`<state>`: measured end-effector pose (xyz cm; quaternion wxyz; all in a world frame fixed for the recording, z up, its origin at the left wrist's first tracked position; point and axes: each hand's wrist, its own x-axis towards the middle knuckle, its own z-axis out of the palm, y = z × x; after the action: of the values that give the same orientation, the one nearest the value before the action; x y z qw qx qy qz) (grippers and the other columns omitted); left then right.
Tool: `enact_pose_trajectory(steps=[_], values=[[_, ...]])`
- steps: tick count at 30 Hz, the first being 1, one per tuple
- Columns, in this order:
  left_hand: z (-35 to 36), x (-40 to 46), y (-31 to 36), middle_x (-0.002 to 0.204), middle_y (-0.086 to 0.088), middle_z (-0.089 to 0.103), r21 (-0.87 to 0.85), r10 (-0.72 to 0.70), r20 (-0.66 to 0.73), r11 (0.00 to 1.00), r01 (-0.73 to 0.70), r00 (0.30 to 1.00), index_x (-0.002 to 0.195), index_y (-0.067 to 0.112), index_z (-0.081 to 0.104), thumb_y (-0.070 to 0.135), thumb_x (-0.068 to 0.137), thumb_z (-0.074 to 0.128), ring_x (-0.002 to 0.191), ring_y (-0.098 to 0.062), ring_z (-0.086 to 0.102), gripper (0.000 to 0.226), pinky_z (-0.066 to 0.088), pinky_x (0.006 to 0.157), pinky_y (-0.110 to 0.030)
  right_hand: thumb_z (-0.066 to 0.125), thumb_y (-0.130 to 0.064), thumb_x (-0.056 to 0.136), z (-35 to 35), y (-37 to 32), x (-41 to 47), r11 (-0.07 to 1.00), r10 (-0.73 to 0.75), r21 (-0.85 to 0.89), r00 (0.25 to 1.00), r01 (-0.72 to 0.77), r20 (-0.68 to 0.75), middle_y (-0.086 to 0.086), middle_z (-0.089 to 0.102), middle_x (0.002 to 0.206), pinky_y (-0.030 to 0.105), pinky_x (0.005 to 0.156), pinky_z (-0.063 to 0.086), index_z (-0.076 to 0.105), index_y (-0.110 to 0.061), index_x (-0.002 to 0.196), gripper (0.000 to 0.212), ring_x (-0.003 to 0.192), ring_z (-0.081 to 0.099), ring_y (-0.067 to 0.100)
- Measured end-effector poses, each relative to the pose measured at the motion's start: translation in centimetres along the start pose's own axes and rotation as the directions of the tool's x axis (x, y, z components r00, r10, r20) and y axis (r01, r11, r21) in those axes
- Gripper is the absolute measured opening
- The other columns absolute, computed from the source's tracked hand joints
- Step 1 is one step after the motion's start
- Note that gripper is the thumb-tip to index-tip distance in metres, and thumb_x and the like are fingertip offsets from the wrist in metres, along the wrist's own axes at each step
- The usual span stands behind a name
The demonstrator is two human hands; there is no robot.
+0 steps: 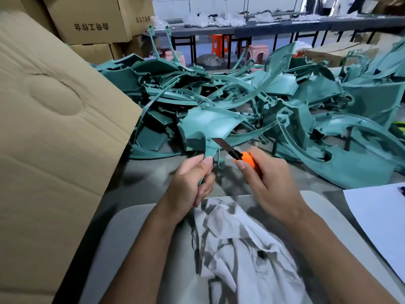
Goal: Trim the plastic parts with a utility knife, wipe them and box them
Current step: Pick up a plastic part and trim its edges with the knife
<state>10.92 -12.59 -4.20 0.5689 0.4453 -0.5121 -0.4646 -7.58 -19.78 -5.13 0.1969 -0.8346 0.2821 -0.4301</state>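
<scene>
My left hand [192, 178] grips the narrow stem of a teal plastic part [208, 128], thumb up along it, forearm angled in from below. My right hand [267, 178] curls round the orange utility knife [238, 155], blade tip touching the part's edge near the stem. Part held above the floor, before the teal pile [274, 93]. Grey rag [236, 242] on my lap. Open carton [50, 128] at left; stacked boxes [92, 18] behind bear printed characters, upside down, unreadable.
</scene>
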Motion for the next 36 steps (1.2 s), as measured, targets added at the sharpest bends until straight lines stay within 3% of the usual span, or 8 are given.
enact_pose_trajectory(steps=[6,11,14,21,25,30,34,36], values=[[0.6,-0.2,0.2,0.052,0.006,0.025,0.097,-0.015,0.027,0.995,0.012,1.0,0.066,0.02,0.035,0.031,0.098,0.044,0.044,-0.008,0.02,0.035,0.02,0.043,-0.019,0.047,-0.039,0.109,-0.3,0.8,-0.1,0.975,0.094,-0.187,0.986,-0.119,-0.137,-0.012,0.049,0.059,0.017,0.047,0.034,0.048,-0.021,0.083,0.032,0.046,0.046,0.007],[0.1,-0.3,0.6,0.053,0.011,0.025,0.074,-0.003,0.057,0.997,-0.001,0.998,0.064,0.023,0.036,0.036,0.101,0.043,0.044,-0.007,0.019,0.04,0.018,0.042,-0.019,0.045,-0.038,0.111,-2.5,2.9,0.2,0.842,0.309,-0.281,0.84,-0.46,-0.447,-0.001,0.045,0.057,0.032,0.046,0.022,0.042,-0.016,0.08,0.038,0.048,0.042,0.018],[0.3,-0.1,0.2,0.053,0.007,0.023,0.111,0.016,0.023,0.994,-0.018,1.0,0.066,0.019,0.032,0.038,0.101,0.041,0.045,-0.009,0.017,0.04,0.016,0.042,-0.021,0.047,-0.03,0.111,-2.3,2.4,0.2,0.903,0.239,-0.215,0.853,-0.371,-0.464,-0.005,0.041,0.056,0.024,0.047,0.025,0.04,-0.018,0.076,0.038,0.048,0.04,0.009],[0.4,0.1,-0.2,0.058,0.002,0.019,0.077,0.036,-0.063,0.997,-0.031,0.997,0.065,0.021,0.031,0.036,0.102,0.039,0.046,-0.01,0.017,0.041,0.016,0.042,-0.021,0.048,-0.033,0.108,0.4,-0.3,0.0,0.989,0.034,-0.141,0.992,-0.051,-0.12,-0.015,0.044,0.06,0.011,0.046,0.032,0.047,-0.022,0.083,0.027,0.05,0.048,0.008],[-0.3,-0.2,0.5,0.059,0.005,0.023,0.014,-0.045,0.016,0.999,0.045,0.999,0.072,0.019,0.033,0.036,0.102,0.042,0.047,-0.008,0.018,0.036,0.017,0.042,-0.019,0.043,-0.038,0.11,0.4,0.3,0.1,0.936,0.088,-0.314,0.969,-0.159,-0.229,-0.013,0.046,0.058,0.016,0.04,0.03,0.047,-0.023,0.084,0.031,0.042,0.041,0.002],[-2.0,-0.7,1.2,0.049,0.006,0.023,-0.032,-0.079,0.084,0.996,0.082,0.993,0.068,0.018,0.038,0.04,0.103,0.04,0.041,-0.008,0.016,0.042,0.021,0.038,-0.015,0.045,-0.037,0.11,-2.5,3.4,0.3,0.804,0.343,-0.325,0.835,-0.497,-0.43,0.002,0.046,0.058,0.035,0.048,0.024,0.04,-0.016,0.077,0.04,0.051,0.043,0.024],[-3.0,-0.6,0.9,0.047,0.002,0.023,0.087,-0.057,0.017,0.995,0.055,0.998,0.066,0.009,0.036,0.041,0.102,0.041,0.039,-0.011,0.017,0.048,0.022,0.039,-0.016,0.046,-0.035,0.111,-2.9,2.8,0.3,0.919,0.27,-0.142,0.849,-0.368,-0.454,0.005,0.047,0.06,0.025,0.049,0.036,0.039,-0.019,0.071,0.043,0.053,0.045,0.012],[-3.2,-0.6,0.5,0.048,-0.001,0.023,0.194,-0.037,-0.001,0.98,0.036,0.999,0.065,0.006,0.033,0.045,0.102,0.041,0.042,-0.015,0.017,0.055,0.021,0.041,-0.018,0.045,-0.041,0.111,-2.3,2.0,0.2,0.947,0.297,0.005,0.872,-0.32,-0.39,0.015,0.055,0.068,0.045,0.054,0.045,0.048,-0.012,0.079,0.043,0.06,0.052,0.029]])
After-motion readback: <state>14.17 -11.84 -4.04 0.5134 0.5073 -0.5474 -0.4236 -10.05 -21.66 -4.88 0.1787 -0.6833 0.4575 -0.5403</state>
